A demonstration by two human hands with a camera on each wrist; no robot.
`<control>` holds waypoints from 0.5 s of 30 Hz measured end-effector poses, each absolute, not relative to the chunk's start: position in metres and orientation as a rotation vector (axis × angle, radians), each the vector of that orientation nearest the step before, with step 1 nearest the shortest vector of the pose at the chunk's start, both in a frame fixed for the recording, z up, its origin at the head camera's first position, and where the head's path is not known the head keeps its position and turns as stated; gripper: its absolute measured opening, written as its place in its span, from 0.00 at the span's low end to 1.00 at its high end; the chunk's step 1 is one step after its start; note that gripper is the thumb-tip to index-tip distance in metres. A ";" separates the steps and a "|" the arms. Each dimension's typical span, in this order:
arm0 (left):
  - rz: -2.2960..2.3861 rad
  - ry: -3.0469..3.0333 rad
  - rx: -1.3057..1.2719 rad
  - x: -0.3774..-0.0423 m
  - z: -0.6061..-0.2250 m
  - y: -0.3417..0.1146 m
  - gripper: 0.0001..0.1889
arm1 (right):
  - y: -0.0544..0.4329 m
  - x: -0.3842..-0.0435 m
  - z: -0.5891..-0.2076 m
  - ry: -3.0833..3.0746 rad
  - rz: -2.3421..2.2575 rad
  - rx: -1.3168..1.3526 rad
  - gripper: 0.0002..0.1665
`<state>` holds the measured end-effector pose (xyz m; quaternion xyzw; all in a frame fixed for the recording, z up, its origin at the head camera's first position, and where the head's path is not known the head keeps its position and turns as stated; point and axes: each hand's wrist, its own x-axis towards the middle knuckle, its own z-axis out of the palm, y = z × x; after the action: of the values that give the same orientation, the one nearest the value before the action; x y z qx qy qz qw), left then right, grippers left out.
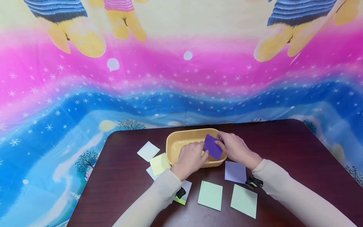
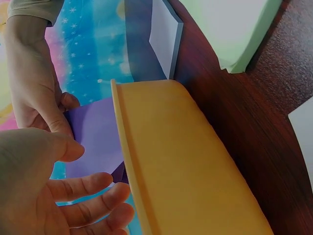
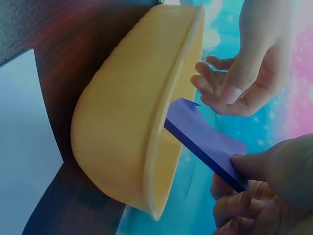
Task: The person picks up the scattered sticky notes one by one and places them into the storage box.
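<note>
My right hand pinches a purple sticky note pad between thumb and fingers, holding it tilted over the right end of a yellow plastic basin. In the right wrist view the pad's far corner overlaps the basin's rim, and a small corner of its top sheet is bent up. My left hand hovers over the basin's front side, close to the pad. Its fingers are loosely bent and spread from the thumb, with nothing between them.
Around the basin lie more sticky note pads: a white one, a yellow one overlapping another, a lavender one and two pale green ones. My left sleeve partly covers a lavender-and-lime pair. A printed cloth hangs behind the dark table.
</note>
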<state>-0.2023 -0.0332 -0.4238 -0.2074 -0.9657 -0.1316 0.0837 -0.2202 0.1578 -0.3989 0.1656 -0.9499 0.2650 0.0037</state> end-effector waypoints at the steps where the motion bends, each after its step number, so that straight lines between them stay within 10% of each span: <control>1: -0.390 -2.880 -0.621 -0.203 -0.424 -0.033 0.11 | 0.157 -0.220 -0.400 -2.982 0.830 0.519 0.05; 15: -0.359 -2.876 -0.621 -0.203 -0.427 -0.036 0.12 | 0.150 -0.220 -0.413 -2.970 0.776 0.572 0.04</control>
<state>-0.2030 -0.0360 -0.4270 -0.2087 -0.9665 -0.1205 0.0888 -0.2205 0.1501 -0.4127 0.1831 -0.9511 0.2485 0.0095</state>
